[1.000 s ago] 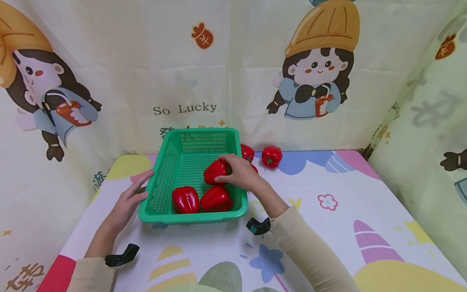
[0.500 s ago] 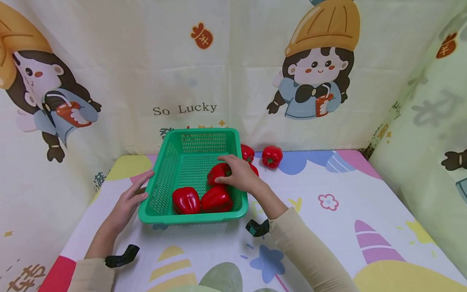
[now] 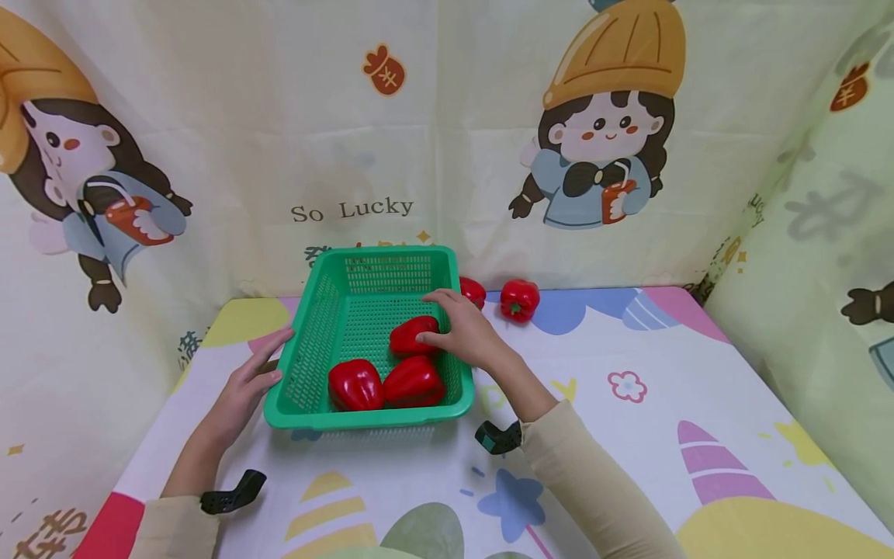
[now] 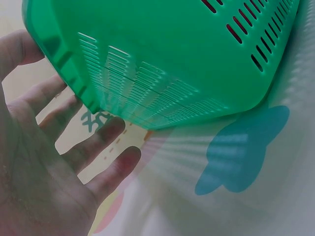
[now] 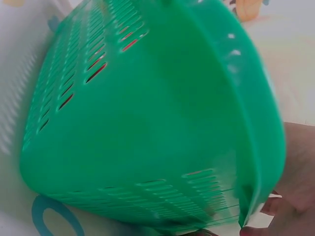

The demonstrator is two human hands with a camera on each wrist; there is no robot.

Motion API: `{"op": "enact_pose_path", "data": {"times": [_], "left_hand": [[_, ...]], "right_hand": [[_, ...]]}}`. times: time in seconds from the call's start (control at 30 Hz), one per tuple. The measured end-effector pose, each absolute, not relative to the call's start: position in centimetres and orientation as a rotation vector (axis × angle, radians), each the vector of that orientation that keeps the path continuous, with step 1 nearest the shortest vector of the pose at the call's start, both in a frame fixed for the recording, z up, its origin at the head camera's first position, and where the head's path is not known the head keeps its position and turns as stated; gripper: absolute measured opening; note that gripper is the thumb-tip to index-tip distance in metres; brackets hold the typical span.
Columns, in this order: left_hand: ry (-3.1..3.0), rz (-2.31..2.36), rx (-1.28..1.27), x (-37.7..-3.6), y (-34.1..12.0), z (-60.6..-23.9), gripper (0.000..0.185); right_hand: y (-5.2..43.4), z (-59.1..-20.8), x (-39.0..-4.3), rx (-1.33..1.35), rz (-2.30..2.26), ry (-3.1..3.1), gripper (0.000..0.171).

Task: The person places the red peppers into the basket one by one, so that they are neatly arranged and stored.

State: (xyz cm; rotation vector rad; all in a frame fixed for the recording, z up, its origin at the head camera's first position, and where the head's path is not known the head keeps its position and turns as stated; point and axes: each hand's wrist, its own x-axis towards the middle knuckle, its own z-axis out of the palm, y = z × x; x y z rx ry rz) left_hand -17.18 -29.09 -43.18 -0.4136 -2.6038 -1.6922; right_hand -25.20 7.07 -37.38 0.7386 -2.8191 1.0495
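"Your left hand?"

"Seen here at my left side, palm facing inward, fingers spread and nearly straight, forearm angled forward from a beige sleeve."

"And your right hand?"

"Pictured stretched forward and to my left, back uppermost, thumb held apart from my gently arched fingers. A second beige sleeve stops short of the wrist."

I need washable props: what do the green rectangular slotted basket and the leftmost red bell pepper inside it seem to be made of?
Green rectangular slotted basket: probably moulded plastic, semi-gloss, judging by its even colour, regular slots and smooth, shiny rim.
Leftmost blocky red bell pepper: smooth and glossy, with bright highlights; could be real waxy skin or plastic, the look leaves that open.
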Motion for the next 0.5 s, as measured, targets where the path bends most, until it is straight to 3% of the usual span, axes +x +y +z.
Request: {"op": "enact_pose_path", "data": {"times": [0.5], "left_hand": [[-2.6,-1.691,-0.422,-17.14,-29.11,-43.16,0.051]], "right_hand": [[8.09,-37.3,-24.97,0.731,1.094,-2.79,0.067]]}}
